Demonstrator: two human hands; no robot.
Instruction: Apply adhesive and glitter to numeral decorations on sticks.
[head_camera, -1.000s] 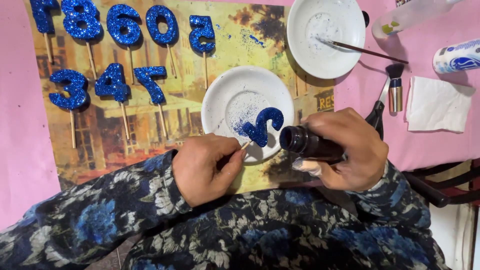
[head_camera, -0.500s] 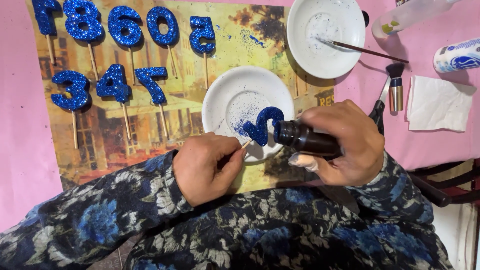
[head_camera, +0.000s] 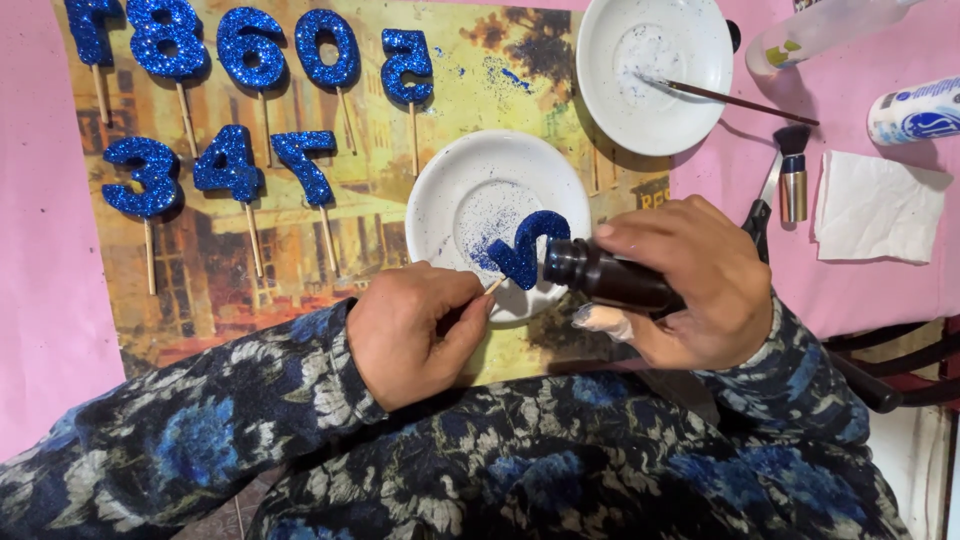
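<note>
My left hand (head_camera: 415, 330) pinches the thin wooden stick of a blue glitter number (head_camera: 527, 248) and holds it over a white saucer (head_camera: 470, 180) dusted with blue glitter. My right hand (head_camera: 690, 285) grips a dark brown bottle (head_camera: 605, 275), tipped on its side with its mouth right at the number's edge. Both arms wear dark sleeves with a blue flower print.
Several finished blue glitter numbers on sticks (head_camera: 230, 165) lie in two rows on a yellow printed sheet (head_camera: 470, 60). A second white plate (head_camera: 650, 75) with a thin brush (head_camera: 735, 97) sits behind. Right: small brush (head_camera: 793, 175), folded napkin (head_camera: 875, 210), white-blue tube (head_camera: 915, 112), pink cloth (head_camera: 40, 250).
My right hand has brought the bottle left and tipped it closer, so its mouth now meets the glitter number. My left hand holds the stick almost still.
</note>
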